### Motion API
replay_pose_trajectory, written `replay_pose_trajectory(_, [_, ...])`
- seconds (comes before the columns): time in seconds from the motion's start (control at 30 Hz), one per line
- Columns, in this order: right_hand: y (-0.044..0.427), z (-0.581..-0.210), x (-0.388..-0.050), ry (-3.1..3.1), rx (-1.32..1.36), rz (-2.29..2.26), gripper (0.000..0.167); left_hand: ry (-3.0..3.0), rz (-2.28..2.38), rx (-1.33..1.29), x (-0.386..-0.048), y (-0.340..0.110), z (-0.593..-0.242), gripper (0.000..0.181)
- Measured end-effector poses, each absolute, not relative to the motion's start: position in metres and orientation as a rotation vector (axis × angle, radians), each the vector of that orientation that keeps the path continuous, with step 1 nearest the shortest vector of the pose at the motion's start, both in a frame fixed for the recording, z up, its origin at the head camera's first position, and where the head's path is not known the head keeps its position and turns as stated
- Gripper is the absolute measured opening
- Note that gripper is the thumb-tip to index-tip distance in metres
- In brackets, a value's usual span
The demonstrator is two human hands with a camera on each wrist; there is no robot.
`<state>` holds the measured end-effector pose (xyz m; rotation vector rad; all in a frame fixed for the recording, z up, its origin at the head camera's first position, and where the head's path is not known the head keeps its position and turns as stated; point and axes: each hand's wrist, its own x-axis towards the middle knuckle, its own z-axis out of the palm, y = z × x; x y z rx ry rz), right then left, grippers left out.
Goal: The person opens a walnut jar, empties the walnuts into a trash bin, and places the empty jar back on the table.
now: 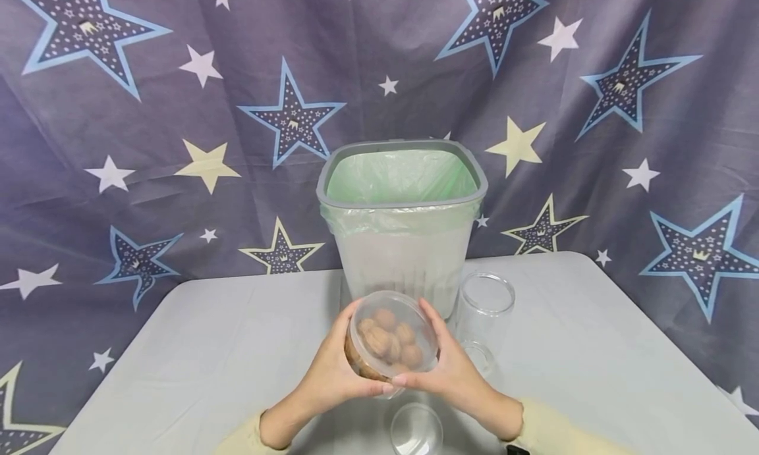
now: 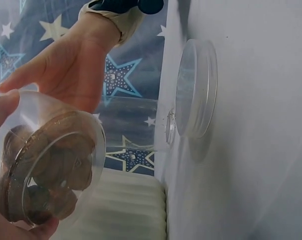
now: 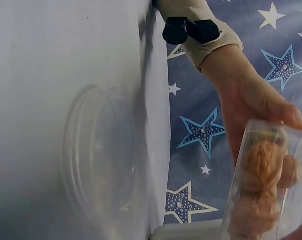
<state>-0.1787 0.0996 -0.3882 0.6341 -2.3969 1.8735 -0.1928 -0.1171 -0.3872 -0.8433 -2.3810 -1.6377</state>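
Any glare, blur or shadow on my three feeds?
Head view: fairly even light, walnuts readable through the clear container. Left wrist: small bright spots on the container, soft shadow beside the shallow clear disc. Right wrist: the disc looks hazy and soft-edged, and the tabletop darkens toward the lower left.

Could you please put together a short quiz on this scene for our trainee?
1. Multiple choice: what is in the clear container held between the left hand and right hand?
A) Almonds
B) Walnuts
C) Peanuts

2. True or false: the clear lid on the table lies nearer the person than the waste bin does.

3. Fill in: the liner in the waste bin is coloured ____.

Key:
1. B, walnuts
2. True
3. Green
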Motion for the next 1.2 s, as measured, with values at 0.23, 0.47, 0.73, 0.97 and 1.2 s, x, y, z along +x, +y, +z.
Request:
replay_pose_trajectory(0.23, [0.106, -0.393, -0.183, -2.358, 0.774, 1.859, 0.113, -2.369, -1.683, -0.932, -0.194, -0.118, -0.387, 0.112])
replay_pose_trajectory(0.47, [0.111, -0.395, -0.189, -2.246, 0.94, 1.879, 0.113, -2.335, -1.642, -1.009, -0.197, -0.121, -0.387, 0.111])
replay_pose_trajectory(0.73, [0.12, -0.395, -0.194, -2.18, 1.161, 1.885, 0.11, -2.316, -1.805, -1.106, -0.197, -0.124, -0.383, 0.11])
replay_pose_trajectory(0.97, [0.127, -0.391, -0.197, -2.185, 1.279, 1.88, 0.113, -2.276, -1.835, -1.259, -0.199, -0.126, -0.383, 0.108])
replay_pose_trajectory(1.2, [0.133, -0.393, -0.204, -2.16, 1.443, 1.89, 0.11, -2.236, -1.906, -1.36, -0.201, -0.126, -0.383, 0.105])
